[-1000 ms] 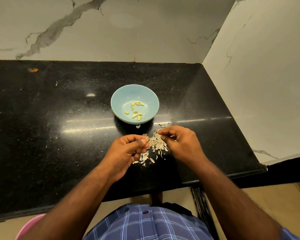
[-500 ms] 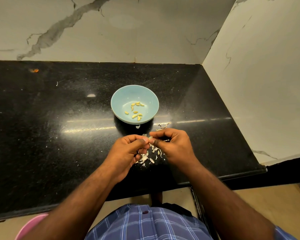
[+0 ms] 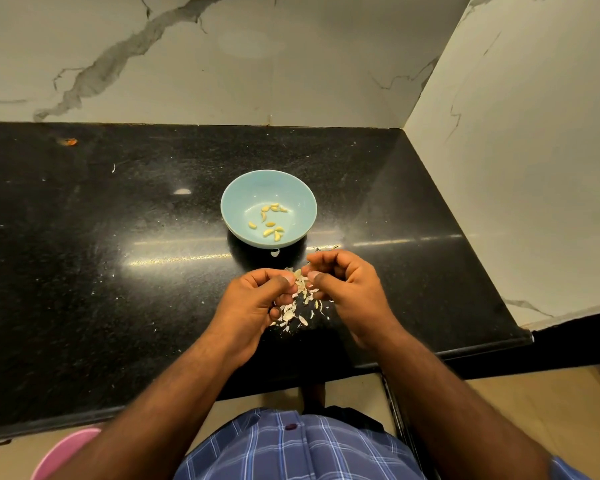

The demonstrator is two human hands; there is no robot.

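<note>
The left hand (image 3: 257, 304) and the right hand (image 3: 349, 289) are curled up over the shiny black stone counter (image 3: 118, 271). Their fingertips pinch one small pale seed (image 3: 297, 274) between them. Under it lies a heap of white shell bits (image 3: 291, 311). Farther back sits a round light blue bowl (image 3: 243, 199) with little yellow peeled seeds (image 3: 271, 220) inside.

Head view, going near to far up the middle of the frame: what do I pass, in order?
Checked shirt → husk pile, above which the left hand and right hand pinch a seed → blue bowl holding peeled seeds → marble wall.
</note>
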